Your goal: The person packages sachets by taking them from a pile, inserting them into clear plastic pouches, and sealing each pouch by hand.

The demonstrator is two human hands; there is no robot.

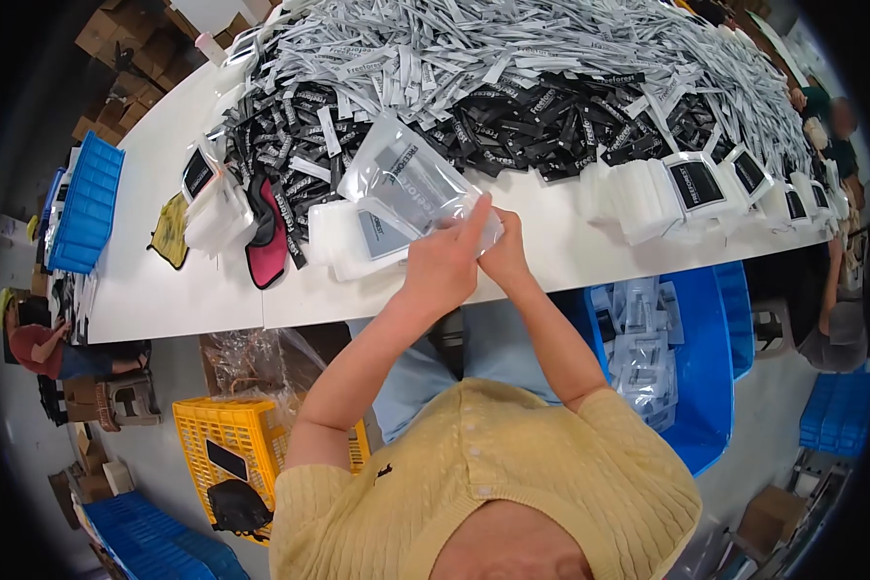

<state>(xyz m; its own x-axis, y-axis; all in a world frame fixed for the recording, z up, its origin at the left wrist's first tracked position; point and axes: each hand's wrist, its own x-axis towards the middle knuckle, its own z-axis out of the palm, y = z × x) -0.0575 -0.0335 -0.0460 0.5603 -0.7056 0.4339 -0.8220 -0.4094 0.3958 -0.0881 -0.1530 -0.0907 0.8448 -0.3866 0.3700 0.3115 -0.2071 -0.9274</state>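
My left hand [443,263] is closed on a clear plastic bag [411,179] that holds a grey and white Freeforest packet. At the bag's lower right end, my right hand [505,246] pinches its edge, close beside the left. The bag hangs tilted above the white table [338,298]. Under it lies a stack of white pouches [336,237] with a grey label. Black sachets [512,121] spread behind the bag, and a large heap of silver sachets [454,48] rises beyond them.
More white pouches with black labels [696,184] stand at the right. A red and black cloth [269,237] and a yellow cloth [171,230] lie left. Below the table are a blue bin [691,387] with filled bags and a yellow crate [198,435]. People sit at both sides.
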